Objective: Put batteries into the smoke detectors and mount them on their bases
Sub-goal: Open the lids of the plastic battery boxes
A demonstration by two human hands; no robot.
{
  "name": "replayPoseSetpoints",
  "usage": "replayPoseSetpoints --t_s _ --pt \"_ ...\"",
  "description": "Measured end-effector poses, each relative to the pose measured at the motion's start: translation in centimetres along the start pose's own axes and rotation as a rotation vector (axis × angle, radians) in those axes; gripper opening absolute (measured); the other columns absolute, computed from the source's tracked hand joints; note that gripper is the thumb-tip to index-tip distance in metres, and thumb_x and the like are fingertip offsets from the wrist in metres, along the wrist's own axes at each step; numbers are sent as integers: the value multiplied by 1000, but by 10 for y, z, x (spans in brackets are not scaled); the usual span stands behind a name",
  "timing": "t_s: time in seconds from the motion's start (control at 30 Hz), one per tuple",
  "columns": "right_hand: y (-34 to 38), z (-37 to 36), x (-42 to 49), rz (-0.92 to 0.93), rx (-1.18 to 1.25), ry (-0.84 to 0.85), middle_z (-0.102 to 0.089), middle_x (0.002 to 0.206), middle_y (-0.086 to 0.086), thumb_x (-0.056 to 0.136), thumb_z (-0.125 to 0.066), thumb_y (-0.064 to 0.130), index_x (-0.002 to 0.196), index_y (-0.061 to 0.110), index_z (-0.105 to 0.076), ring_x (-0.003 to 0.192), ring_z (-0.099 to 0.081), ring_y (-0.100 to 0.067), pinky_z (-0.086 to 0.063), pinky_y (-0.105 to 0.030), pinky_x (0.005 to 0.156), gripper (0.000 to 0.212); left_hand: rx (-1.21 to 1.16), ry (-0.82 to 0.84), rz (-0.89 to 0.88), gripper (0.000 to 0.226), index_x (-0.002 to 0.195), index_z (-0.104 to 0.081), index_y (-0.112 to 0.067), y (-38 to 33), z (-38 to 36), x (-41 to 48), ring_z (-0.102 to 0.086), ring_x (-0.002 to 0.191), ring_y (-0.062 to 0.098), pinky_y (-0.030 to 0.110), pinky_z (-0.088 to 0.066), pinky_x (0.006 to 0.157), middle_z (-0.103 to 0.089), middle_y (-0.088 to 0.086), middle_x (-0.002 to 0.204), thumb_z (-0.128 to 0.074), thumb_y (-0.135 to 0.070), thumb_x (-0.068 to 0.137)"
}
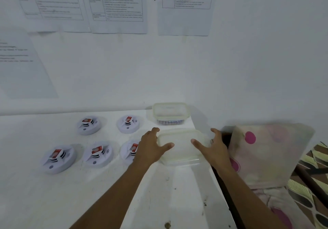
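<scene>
Table (159,193): white. The far edge butts against the wall (177,72). The right edge runs diagonally down toward the viewer, with a dark gap just beyond it. A spotted pillow (266,157) stands on the far side of that gap, with patterned cloth (316,172) further right. There is bare tabletop in front of the hands and along the near left.

Smoke detectors, count 5, all on the table left of the hands, each topped by a red-and-white block:
- Back row, 2: (88,125) and (128,124).
- Front row, 3: (58,158), (98,155) and (128,150). The last is partly hidden behind the left hand (150,148).

Clear plastic containers, count 2, near the table's right edge:
- The far container (169,110) sits at the back corner, close to the wall, lid on. It holds small dark items at the bottom, too blurred to name.
- The near container (182,150) sits between the hands, lid on, close to the table's right edge.

Left hand: spread wide open, thumb laid across the near container's lid, fingers lightly bent at its far left corner.
Right hand (214,148): also spread wide open, thumb on the lid, fingers at the far right corner.
Both hands touch the container from opposite sides.

Printed sheets (117,6) on the wall, count 4; the text is unreadable.
</scene>
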State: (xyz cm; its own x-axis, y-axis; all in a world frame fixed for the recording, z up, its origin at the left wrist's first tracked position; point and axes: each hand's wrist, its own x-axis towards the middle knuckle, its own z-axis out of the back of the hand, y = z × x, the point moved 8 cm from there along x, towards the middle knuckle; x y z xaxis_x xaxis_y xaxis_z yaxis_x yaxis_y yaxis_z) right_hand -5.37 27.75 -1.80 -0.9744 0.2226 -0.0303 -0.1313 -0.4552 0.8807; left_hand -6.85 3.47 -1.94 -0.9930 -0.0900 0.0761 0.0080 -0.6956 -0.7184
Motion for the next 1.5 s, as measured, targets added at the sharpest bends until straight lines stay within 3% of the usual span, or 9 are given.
replayPoseSetpoints --t_s 0.17,0.37,0.53,0.7,0.9,1.07,1.17,1.33,1.5 --pt "22 21 5 74 -15 -46 -57 93 -4 83 -73 41 139 25 -38 93 -59 -20 -45 -29 79 68 -275 -98 22 65 127 -55 -23 -2 26 -1 -58 94 16 26 -46 81 -62 1 106 -84 -38 71" --pt "51 33 20 81 228 20 -65 99 -4 88 -71 31 131 26 -49 76 -68 -21 -54 -35 69 48 -657 -121 -66 53 124 -59 -25 -21 69 11 -54 77 8 11 -45 66 -56 -4 103 -77 -3 79" --pt "70 20 22 -61 678 139 -59 97 -8 86 -67 47 91 4 -62 86 -73 -36 -61 -42 72 43 -679 -202 -126 45 121 -62 -24 -33 86 15 -57 91 7 12 -45 73 -63 -5 101 -68 2 85" --pt "66 12 33 -68 869 199 -59 76 -8 84 -70 0 91 4 -61 75 -63 -25 -59 -34 69 12 -1162 -112 32 44 123 -61 -11 -17 66 13 -59 115 14 25 -43 87 -66 3 121 -41 13 91" --pt "60 8 33 71 656 250 -54 93 -3 82 -67 -10 116 9 -56 84 -68 -30 -54 -31 67 41 -1164 29 275 33 126 -54 -6 4 44 12 -69 91 28 37 -56 79 -64 15 112 -54 4 94" --pt "44 11 34 159 215 78 -61 110 3 88 -69 10 120 28 -56 80 -64 -18 -55 -33 78 39 -1116 59 246 37 125 -53 -5 12 43 11 -70 90 42 44 -60 74 -65 26 112 -56 10 92" --pt "26 10 34 160 -90 9 -60 115 -1 89 -68 17 129 24 -51 88 -63 -17 -53 -32 82 44 -1097 6 246 41 128 -53 -5 25 47 10 -69 90 43 45 -59 74 -65 25 112 -55 14 91" --pt "-1 -3 23 39 -245 145 -69 83 -7 89 -62 9 134 20 -47 75 -70 -22 -59 -33 68 49 -1092 -101 209 44 128 -53 -7 35 61 14 -70 88 40 45 -59 74 -67 20 109 -55 15 90" --pt "8 13 11 76 -319 193 -65 70 0 83 -65 7 129 25 -48 58 -62 -6 -42 -13 49 52 -1090 -155 188 44 125 -54 -10 33 66 17 -68 86 39 44 -61 75 -64 19 110 -52 17 90"
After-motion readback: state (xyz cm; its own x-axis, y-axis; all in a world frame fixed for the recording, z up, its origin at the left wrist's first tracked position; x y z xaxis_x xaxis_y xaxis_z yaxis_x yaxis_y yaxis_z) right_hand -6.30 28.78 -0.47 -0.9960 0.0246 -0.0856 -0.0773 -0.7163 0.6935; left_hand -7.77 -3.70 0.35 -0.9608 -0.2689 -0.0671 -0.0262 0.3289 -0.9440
